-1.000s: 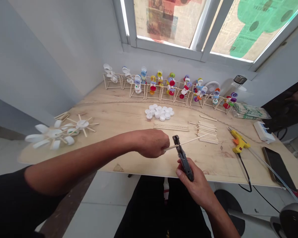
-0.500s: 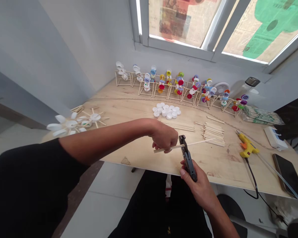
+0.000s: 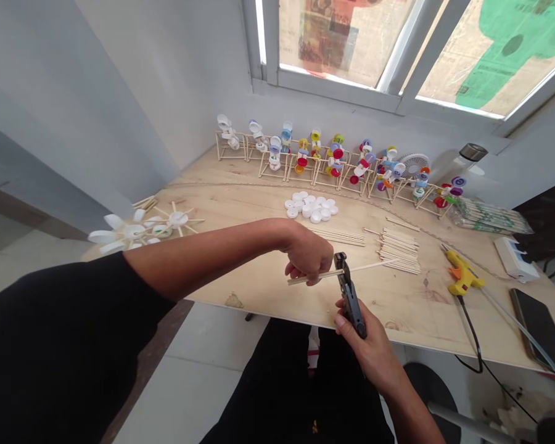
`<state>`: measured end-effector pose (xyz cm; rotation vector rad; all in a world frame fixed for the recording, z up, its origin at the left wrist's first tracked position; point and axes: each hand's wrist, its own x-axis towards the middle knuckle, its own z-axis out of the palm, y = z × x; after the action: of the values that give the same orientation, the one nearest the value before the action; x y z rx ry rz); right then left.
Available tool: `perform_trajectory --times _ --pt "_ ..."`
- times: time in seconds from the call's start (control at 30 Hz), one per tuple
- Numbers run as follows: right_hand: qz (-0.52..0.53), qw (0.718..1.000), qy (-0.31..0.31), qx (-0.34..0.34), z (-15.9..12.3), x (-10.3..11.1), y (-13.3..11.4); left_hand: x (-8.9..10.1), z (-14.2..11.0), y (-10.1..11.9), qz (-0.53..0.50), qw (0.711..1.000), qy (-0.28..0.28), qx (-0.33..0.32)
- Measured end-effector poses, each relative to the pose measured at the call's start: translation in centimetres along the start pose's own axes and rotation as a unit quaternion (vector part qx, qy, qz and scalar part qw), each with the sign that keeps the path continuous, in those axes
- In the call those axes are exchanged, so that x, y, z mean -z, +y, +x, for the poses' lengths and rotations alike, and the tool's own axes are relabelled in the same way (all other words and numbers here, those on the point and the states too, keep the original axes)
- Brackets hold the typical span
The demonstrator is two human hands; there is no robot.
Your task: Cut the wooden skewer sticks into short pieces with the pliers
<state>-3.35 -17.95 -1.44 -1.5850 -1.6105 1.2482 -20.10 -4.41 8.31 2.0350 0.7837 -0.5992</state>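
Note:
Near the table's front edge, my left hand [image 3: 309, 251] is closed around thin wooden sticks [image 3: 372, 266]. One stick runs right through the jaws of a dark cutter [image 3: 350, 295], its far end over the stick pile. My right hand [image 3: 367, 339] grips the cutter's handles. Beyond my left hand lie a few long sticks [image 3: 340, 236] and a cluster of white bottle caps [image 3: 312, 206]. A pile of short sticks [image 3: 399, 248] sits to the right of the cutter's head. My left fingertips are partly hidden.
Small stick frames with coloured bottle-cap wheels [image 3: 335, 157] line the back. White-cap wheels [image 3: 134, 232] lie at the left. To the right are a yellow glue gun [image 3: 463, 272] with its cord, a phone [image 3: 541, 327], a power strip [image 3: 515, 259] and bagged sticks [image 3: 490, 216].
The view has shifted very slightly. Both hands, the sticks and the cutter keep almost the same positions.

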Motion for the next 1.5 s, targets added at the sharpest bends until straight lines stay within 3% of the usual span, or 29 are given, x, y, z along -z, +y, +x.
perform_trajectory --times 0.3,0.73,1.03,1.5 --pt "0.025 1.0 0.001 -0.019 -0.1 -0.2 0.5 0.1 0.3 0.2 0.036 0.999 -0.025 -0.001" --pt "0.016 1.0 0.014 -0.019 -0.3 -0.3 0.7 0.2 0.7 0.6 0.01 0.999 -0.053 0.002" --pt "-0.02 0.999 0.026 -0.013 -0.2 -0.7 0.9 -0.1 0.5 0.9 0.114 0.993 0.012 0.018" --pt "-0.058 0.997 0.059 -0.006 0.0 -0.9 1.0 -0.3 0.9 0.8 0.146 0.989 0.022 0.014"
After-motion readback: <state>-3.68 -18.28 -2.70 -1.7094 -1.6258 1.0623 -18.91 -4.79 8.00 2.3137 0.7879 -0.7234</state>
